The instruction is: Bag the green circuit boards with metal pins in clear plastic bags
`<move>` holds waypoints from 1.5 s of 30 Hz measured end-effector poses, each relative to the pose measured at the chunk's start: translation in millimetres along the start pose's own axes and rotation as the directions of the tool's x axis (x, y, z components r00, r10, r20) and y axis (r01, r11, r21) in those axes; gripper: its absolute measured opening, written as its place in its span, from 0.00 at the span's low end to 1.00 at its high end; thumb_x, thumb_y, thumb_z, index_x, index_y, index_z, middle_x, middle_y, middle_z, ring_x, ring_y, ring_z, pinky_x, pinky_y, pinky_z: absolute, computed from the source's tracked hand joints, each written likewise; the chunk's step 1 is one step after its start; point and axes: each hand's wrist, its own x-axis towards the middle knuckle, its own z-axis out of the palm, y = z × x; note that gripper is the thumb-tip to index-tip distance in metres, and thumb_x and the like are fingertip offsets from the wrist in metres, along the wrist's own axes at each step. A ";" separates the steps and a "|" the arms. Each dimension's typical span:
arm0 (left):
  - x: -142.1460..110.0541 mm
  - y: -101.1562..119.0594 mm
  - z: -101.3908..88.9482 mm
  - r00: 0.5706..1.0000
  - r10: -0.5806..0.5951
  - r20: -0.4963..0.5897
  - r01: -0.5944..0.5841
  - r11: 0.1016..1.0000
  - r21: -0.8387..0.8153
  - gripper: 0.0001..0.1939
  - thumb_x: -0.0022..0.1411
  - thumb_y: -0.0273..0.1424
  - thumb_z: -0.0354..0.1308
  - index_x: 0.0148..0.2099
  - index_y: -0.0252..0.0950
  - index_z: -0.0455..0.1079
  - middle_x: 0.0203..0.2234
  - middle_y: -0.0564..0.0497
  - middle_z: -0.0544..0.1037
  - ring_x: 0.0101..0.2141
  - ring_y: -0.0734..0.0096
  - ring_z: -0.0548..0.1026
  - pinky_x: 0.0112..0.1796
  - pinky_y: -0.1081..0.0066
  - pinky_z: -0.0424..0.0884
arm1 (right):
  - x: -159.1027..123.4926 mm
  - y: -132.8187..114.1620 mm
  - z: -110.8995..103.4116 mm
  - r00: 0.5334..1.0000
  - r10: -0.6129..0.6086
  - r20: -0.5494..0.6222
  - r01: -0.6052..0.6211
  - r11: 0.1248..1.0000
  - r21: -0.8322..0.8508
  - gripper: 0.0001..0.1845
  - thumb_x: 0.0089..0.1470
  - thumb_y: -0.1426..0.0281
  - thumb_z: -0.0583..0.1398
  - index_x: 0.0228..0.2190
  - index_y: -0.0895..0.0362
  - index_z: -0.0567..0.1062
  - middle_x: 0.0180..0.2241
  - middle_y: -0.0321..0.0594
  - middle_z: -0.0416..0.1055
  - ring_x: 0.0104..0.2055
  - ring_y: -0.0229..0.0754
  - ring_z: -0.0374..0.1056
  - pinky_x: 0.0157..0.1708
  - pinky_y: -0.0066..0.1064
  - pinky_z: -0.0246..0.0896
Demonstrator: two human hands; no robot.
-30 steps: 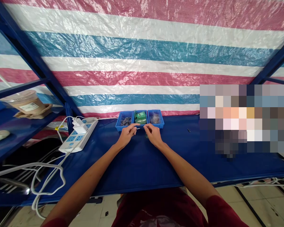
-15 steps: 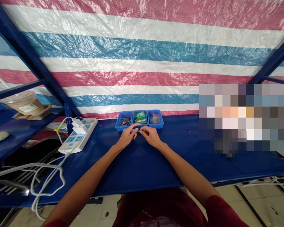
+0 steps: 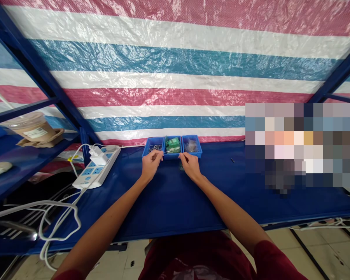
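Note:
My left hand [image 3: 152, 165] is closed in front of the left blue bin, its fingertips pinching a thin pale rod [image 3: 167, 151] that points right. A short gap away, my right hand [image 3: 190, 165] is closed in a pinch by the right bin. A small dark greenish piece [image 3: 181, 167] hangs below its fingers; its kind is too small to make out. Behind the hands, the left bin [image 3: 144, 153] holds many small dark metal pieces, the middle bin [image 3: 172, 156] green packets, and the right bin [image 3: 200, 149] clear plastic bags.
A white power strip [image 3: 87, 182] with a plugged-in charger and loose cables lies at the left. One small dark rod [image 3: 232, 160] rests on the blue table [image 3: 175, 206]. A lidded cup [image 3: 36, 128] stands on the left shelf. The right side is blurred out.
My hands were together and are now apart, left hand moved left, right hand slightly right. The greenish piece now shows under my right fingers.

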 end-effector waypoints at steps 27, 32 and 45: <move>-0.2 -7.7 -5.7 0.903 0.243 0.355 -0.360 0.879 0.313 0.14 0.63 0.36 0.52 0.44 0.37 0.75 0.39 0.47 0.78 0.24 0.75 0.69 0.29 0.74 0.66 | 6.7 -1.4 -12.1 0.921 0.059 0.386 0.151 0.858 -0.491 0.09 0.53 0.70 0.57 0.26 0.57 0.77 0.32 0.45 0.74 0.36 0.44 0.69 0.34 0.30 0.58; -1.1 -11.0 -4.1 0.854 0.203 0.479 -0.369 0.886 0.281 0.14 0.61 0.39 0.56 0.42 0.36 0.75 0.34 0.48 0.79 0.23 0.74 0.69 0.29 0.73 0.67 | 5.6 -0.6 -11.4 0.955 -0.125 0.268 0.184 0.961 -0.207 0.11 0.56 0.72 0.54 0.34 0.57 0.77 0.35 0.41 0.73 0.37 0.40 0.68 0.39 0.29 0.59; -1.7 -4.2 -1.9 0.940 0.149 0.306 -0.208 0.963 0.170 0.16 0.58 0.42 0.58 0.36 0.33 0.75 0.29 0.47 0.78 0.29 0.69 0.72 0.31 0.71 0.69 | 4.1 -0.4 -6.5 0.965 -0.146 0.216 0.133 0.988 0.074 0.15 0.57 0.65 0.55 0.21 0.56 0.69 0.21 0.35 0.66 0.25 0.37 0.61 0.29 0.28 0.55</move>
